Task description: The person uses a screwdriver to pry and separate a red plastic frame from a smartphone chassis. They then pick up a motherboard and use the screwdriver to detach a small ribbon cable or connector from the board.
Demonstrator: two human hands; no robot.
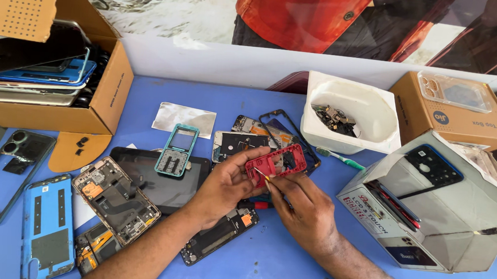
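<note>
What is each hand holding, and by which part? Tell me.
The left hand holds a red phone frame by its lower left end. The right hand pinches a thin tool by its shaft, tip at the frame.

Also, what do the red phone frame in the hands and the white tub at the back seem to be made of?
The red phone frame, held by the left hand, looks like moulded plastic: even colour, thin ribs and cut-outs, a slight sheen. The white tub looks like foam, perhaps polystyrene: thick matte walls with soft, rounded edges. The right hand holds a thin tool against the frame; its material I cannot tell.
</note>
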